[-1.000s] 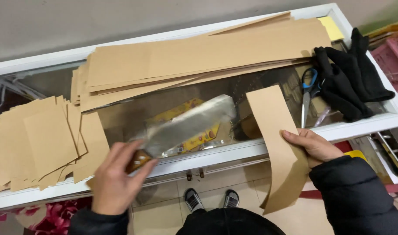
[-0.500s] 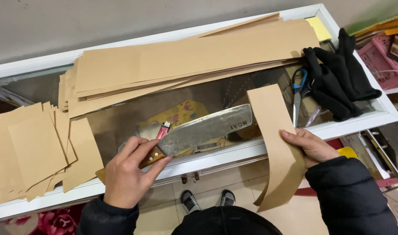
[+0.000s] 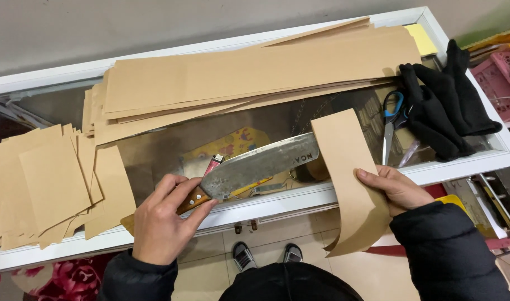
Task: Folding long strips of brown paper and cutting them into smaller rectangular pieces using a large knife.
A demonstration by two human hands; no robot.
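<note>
At the far left a loose heap of cut brown paper pieces [image 3: 40,184] lies on the glass counter [image 3: 154,150], some hanging past its white front frame [image 3: 277,200]. The left hand [image 3: 163,220] has its fingers wrapped tight round the wooden handle of a broad cleaver [image 3: 255,167], whose worn blade lies flat across the glass, tip touching the edge of a strip of brown paper [image 3: 347,178]. Through the glass, inside the case, a yellow printed pack [image 3: 232,145] and other dim items show; what they are cannot be told. Behind, a stack of long brown sheets [image 3: 255,72] runs along the back of the counter. The strip droops over the front frame and curls below it, pressed down by the right hand [image 3: 394,187], fingers flat and close together on the paper. Further right, scissors with blue handles [image 3: 391,120] lie on the glass just beside black gloves [image 3: 441,106], which reach to the right frame. A bare patch of glass lies between the heap, the stack and the blade.
</note>
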